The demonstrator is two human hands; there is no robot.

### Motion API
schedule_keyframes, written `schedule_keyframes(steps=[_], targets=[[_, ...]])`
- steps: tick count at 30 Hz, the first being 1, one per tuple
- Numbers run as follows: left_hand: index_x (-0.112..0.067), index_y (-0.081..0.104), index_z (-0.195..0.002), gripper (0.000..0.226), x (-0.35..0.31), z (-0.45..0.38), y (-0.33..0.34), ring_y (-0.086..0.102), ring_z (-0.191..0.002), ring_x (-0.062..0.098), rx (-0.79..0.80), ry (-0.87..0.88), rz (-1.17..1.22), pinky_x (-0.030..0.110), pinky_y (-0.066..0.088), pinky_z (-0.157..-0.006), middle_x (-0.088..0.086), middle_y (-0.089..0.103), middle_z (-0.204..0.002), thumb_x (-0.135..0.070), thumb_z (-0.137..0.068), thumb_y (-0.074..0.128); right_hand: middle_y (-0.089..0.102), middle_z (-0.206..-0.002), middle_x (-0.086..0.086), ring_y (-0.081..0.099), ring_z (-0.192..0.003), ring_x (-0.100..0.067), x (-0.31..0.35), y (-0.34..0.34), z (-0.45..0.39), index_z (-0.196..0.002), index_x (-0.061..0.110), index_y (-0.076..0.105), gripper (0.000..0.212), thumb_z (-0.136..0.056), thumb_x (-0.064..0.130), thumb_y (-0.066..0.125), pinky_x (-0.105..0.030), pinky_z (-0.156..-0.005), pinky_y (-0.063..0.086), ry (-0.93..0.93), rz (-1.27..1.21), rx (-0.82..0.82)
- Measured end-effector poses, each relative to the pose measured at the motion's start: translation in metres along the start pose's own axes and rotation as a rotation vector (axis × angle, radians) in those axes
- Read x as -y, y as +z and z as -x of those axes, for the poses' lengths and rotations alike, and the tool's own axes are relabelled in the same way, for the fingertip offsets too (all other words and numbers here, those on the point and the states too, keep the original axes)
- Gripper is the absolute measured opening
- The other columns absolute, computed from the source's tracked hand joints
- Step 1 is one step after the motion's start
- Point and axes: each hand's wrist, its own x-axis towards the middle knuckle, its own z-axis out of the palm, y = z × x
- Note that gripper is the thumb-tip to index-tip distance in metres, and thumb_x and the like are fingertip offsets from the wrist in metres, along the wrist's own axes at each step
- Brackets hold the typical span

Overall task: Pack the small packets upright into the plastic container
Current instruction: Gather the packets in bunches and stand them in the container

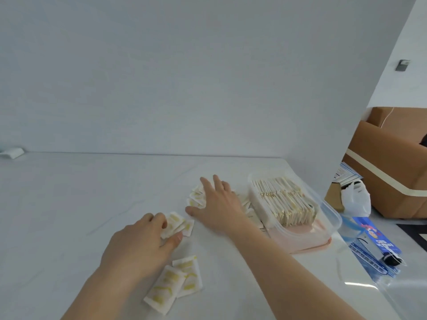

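Observation:
A clear plastic container (255,199) stands on the white table, packed with upright small white-and-yellow packets (286,199). My right hand (219,204) lies flat, fingers spread, on a loose pile of packets (196,197) just left of the container. My left hand (141,241) pinches a few packets (176,224) between thumb and fingers near the table's middle. Three more packets (175,282) lie flat close to me, beside my left forearm.
A pink lid (307,241) lies under or beside the container. A clear blue-printed bag (374,248) hangs over the table's right edge. Cardboard boxes (392,162) and a white plastic bag (355,199) sit on the floor at right. A white wall stands behind.

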Motion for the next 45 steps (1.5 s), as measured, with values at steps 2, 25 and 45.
schedule_keyframes(steps=[2, 25, 45], targets=[[-0.036, 0.049, -0.12, 0.047, -0.001, 0.0, 0.003, 0.065, -0.102, 0.017, -0.025, -0.004, -0.019, 0.034, 0.051, -0.08, -0.016, 0.055, -0.119, -0.073, -0.097, 0.03, 0.005, -0.17, -0.011, 0.01, -0.155, -0.037, -0.002, 0.008, -0.022, -0.161, 0.034, 0.01, 0.104, -0.079, 0.082, 0.052, -0.052, -0.122, 0.021, 0.047, -0.001, 0.02], [-0.022, 0.031, -0.059, 0.049, -0.039, -0.01, 0.042, 0.026, -0.045, 0.008, -0.391, 0.374, 0.809, 0.026, 0.024, -0.047, -0.007, 0.026, -0.048, -0.047, -0.098, 0.045, 0.025, -0.05, 0.006, 0.026, -0.039, -0.025, -0.028, 0.026, 0.013, -0.065, 0.02, 0.032, 0.03, -0.081, 0.012, 0.055, -0.029, -0.038, 0.023, -0.341, 0.136, -0.444], [-0.03, 0.059, -0.133, 0.036, -0.067, 0.017, 0.026, 0.073, -0.064, 0.02, 0.19, -0.014, 1.079, 0.034, 0.054, -0.046, -0.003, 0.076, -0.086, -0.044, -0.1, 0.06, 0.078, -0.093, 0.001, 0.072, -0.096, -0.02, -0.004, -0.005, 0.112, -0.095, 0.023, 0.078, 0.027, -0.106, 0.027, 0.053, -0.037, -0.083, 0.057, 0.348, -1.134, -0.446]])
